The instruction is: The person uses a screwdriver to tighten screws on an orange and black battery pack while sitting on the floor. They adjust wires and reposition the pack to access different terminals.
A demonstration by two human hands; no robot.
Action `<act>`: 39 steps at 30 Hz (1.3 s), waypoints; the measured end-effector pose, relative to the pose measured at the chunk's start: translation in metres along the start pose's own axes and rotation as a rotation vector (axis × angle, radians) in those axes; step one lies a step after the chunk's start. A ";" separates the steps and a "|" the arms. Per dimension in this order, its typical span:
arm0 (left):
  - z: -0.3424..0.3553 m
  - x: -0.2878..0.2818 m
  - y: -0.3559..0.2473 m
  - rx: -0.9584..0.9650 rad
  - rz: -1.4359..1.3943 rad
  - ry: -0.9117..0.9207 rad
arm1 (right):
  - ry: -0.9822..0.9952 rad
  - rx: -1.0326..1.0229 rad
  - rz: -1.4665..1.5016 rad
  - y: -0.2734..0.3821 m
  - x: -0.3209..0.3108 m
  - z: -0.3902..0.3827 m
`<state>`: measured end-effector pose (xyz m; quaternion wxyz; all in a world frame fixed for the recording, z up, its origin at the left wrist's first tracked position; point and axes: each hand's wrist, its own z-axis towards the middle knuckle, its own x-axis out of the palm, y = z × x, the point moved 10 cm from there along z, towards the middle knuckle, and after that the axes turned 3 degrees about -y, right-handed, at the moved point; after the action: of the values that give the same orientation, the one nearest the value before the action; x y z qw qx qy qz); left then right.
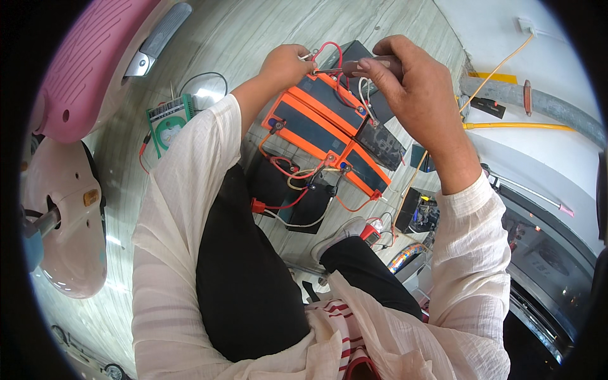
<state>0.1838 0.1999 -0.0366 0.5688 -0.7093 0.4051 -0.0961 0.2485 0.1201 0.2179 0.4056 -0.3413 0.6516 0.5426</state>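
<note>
My left hand (286,66) is closed on a small pale piece, perhaps a wire end, at the far corner of the orange-and-dark batteries (316,123). My right hand (405,85) grips a screwdriver (379,65) by its dark brown handle, its metal shaft reaching toward that corner's terminal. Red wires (340,50) loop around both hands, and white and black leads link the terminals. More black batteries (266,180) lie on the near side, with others behind the orange ones.
A green-and-white device (170,126) lies left on the tiled floor (209,31). Pink (88,57) and beige (66,231) scooters stand far left. A pipe (557,114) and cables run along the right wall. A red meter (370,233) lies by my shoe (332,240).
</note>
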 end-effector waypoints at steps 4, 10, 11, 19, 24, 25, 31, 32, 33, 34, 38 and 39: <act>0.001 0.000 0.002 0.007 -0.005 -0.005 | -0.067 -0.247 -0.043 0.020 -0.002 -0.005; 0.000 0.001 0.001 -0.001 -0.018 0.007 | -0.114 -0.168 -0.086 0.018 -0.005 -0.006; 0.000 0.002 0.002 -0.010 -0.032 0.014 | -0.069 -0.031 -0.035 0.008 -0.003 -0.005; 0.003 0.001 0.006 0.007 -0.028 -0.018 | -0.065 -0.072 -0.034 0.013 -0.006 -0.009; 0.001 0.001 0.002 0.014 -0.025 -0.013 | -0.110 -0.038 -0.017 0.002 -0.010 -0.015; 0.001 0.000 0.001 0.013 -0.024 -0.011 | -0.117 -0.017 -0.012 0.000 -0.011 -0.016; -0.003 -0.001 0.000 -0.010 0.001 0.006 | -0.200 0.035 0.003 -0.003 -0.027 -0.019; -0.002 -0.001 0.000 -0.018 0.000 0.014 | -0.224 0.038 0.004 -0.002 -0.030 -0.019; -0.002 -0.001 0.001 -0.016 -0.006 0.010 | -0.247 0.040 0.006 -0.002 -0.033 -0.019; -0.002 -0.001 0.001 -0.015 -0.012 0.005 | -0.259 0.041 0.008 -0.004 -0.034 -0.019; -0.003 -0.001 0.003 0.000 -0.007 -0.008 | -0.274 0.056 0.005 -0.010 -0.036 -0.018; -0.003 -0.001 0.004 -0.002 -0.002 -0.010 | -0.269 0.063 0.000 -0.011 -0.035 -0.018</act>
<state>0.1796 0.1985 -0.0386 0.5701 -0.7106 0.4018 -0.0928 0.2713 0.1008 0.2463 0.4999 -0.2523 0.6081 0.5627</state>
